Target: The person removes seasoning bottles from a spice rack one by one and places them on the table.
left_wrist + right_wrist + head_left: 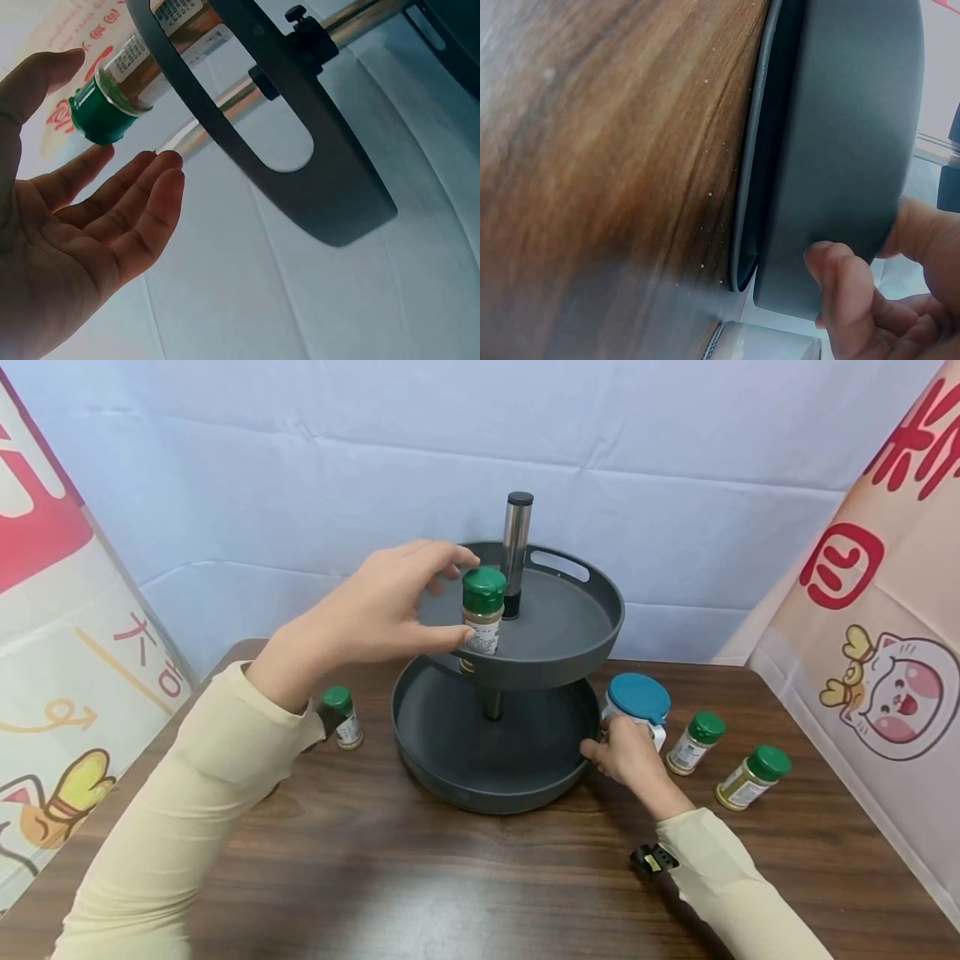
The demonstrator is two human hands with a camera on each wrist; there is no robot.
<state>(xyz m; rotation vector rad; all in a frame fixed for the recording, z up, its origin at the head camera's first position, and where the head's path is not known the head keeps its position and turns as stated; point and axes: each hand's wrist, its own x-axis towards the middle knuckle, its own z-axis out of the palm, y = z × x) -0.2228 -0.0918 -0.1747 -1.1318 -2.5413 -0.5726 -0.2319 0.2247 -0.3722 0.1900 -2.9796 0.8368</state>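
A spice jar with a green cap stands in the upper tray of a dark grey two-tier rack, by the left front rim. My left hand is around the jar's near side, thumb and fingers spread. The left wrist view shows a gap between the fingers and the green cap, with the jar behind the tray's handle slot. Low on the right, my right hand grips the wall of the lower tray, thumb over the rim and fingers outside.
A white container with a blue lid stands just behind my right hand. Two green-capped jars are farther right. Another green-capped jar stands left of the rack, near my left sleeve. A metal post rises through the trays.
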